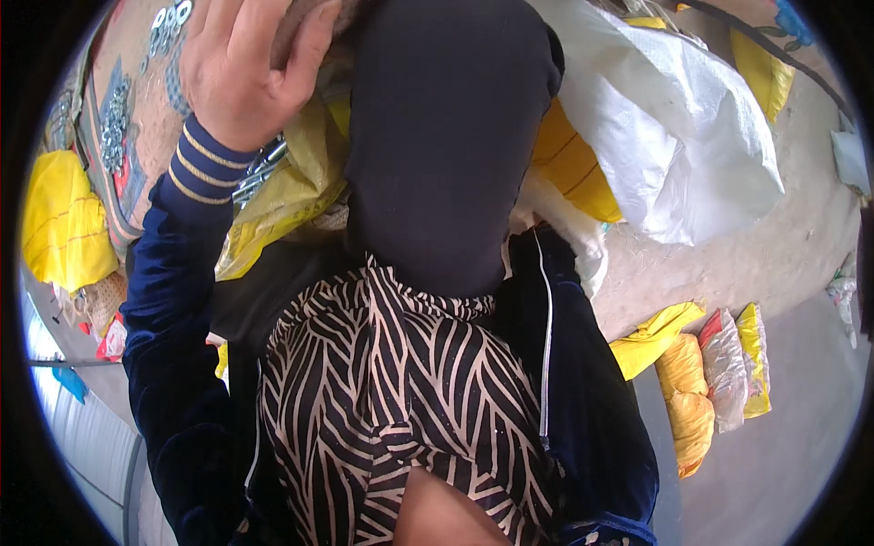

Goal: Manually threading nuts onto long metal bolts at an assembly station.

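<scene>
My left hand (244,77) is at the top left, its back showing and its fingertips cut off by the upper edge. Between thumb and forefinger shows a brown, rough-looking thing (293,35); its kind cannot be made out, and the fingers seem to grip it. Just below the wrist, shiny metal bolts (259,173) show beside a translucent yellow bag (296,196). Beyond the hand lie several metal washers or rings (171,18) on a patterned cloth. My right hand is out of view; only the dark sleeve (601,409) of that arm shows.
A small heap of metal hardware (114,127) and a yellow sack (68,223) are at the left. On my right lie a large white woven sack (683,136) and an orange-yellow sack (574,164). Filled yellow and orange bags (689,400) stand farther down the right side.
</scene>
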Demonstrator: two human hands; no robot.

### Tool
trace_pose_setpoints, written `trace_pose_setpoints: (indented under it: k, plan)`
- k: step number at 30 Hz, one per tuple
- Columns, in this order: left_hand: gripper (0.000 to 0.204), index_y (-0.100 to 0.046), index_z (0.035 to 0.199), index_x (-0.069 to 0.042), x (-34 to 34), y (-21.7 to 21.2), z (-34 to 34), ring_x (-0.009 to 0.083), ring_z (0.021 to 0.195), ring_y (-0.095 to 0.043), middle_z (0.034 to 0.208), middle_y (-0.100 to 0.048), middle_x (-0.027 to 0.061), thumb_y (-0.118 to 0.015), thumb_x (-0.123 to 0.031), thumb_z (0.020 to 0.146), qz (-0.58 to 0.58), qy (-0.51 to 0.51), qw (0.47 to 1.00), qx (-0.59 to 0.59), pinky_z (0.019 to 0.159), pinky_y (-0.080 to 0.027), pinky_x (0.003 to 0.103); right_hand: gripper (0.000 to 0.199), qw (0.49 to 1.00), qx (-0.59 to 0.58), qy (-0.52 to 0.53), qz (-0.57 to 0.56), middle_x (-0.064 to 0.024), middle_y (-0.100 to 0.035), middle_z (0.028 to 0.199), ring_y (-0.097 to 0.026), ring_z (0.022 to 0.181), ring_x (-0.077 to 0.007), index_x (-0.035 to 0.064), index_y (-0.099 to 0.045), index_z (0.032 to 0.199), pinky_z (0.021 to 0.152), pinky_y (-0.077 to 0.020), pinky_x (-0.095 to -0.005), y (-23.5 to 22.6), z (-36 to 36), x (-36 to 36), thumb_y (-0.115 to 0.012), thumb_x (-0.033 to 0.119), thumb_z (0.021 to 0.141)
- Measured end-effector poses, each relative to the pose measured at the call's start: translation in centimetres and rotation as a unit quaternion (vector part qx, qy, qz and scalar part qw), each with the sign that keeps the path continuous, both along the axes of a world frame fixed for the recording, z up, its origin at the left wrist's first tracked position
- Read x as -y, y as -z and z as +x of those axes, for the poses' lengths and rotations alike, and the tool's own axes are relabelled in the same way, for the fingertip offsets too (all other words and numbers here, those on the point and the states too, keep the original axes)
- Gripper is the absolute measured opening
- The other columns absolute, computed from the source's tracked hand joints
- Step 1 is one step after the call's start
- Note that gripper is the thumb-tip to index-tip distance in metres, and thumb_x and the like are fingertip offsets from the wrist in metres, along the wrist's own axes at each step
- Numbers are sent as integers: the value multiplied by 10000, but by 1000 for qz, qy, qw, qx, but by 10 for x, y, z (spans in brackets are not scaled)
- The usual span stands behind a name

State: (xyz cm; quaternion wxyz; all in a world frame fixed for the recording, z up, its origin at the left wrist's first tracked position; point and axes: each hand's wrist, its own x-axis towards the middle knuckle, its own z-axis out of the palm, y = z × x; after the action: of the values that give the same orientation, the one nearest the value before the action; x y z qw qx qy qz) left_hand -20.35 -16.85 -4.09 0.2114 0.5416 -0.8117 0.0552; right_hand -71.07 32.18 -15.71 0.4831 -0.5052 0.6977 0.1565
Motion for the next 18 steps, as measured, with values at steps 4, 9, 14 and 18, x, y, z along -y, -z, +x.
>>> trace_pose_setpoints:
  k: [4,9,14,18]
  plan:
    - [288,-533,1018,47,0,-3,-2,389,949,-570,1069,-558,243,-647,5,758,-30,21,999,33,827,-469,422,190,1000,-5,24,14,-145,-610,758,-595,705,-283,53,-591,809,632,-467,-398,-18,-8,-27,-527,220,873]
    - [311,-553,993,35,4,5,-1,395,931,-575,1038,-578,229,-672,-21,712,-53,21,996,65,800,-476,432,187,999,-7,46,12,-143,-611,760,-595,707,-278,55,-589,808,632,-466,-395,-19,-21,-35,-527,218,874]
    - [332,-562,997,20,14,-7,11,393,919,-583,1036,-588,216,-682,-42,694,-67,11,997,41,793,-475,445,184,999,14,49,8,-140,-612,762,-596,709,-273,57,-588,808,632,-466,-393,-14,-32,-21,-526,216,876]
    - [218,-631,943,-30,4,13,51,356,975,-595,1013,-620,172,-625,-62,728,-89,70,994,-8,841,-494,417,182,981,166,23,-93,-138,-612,764,-596,711,-268,59,-587,807,632,-465,-390,142,46,115,-526,215,877]
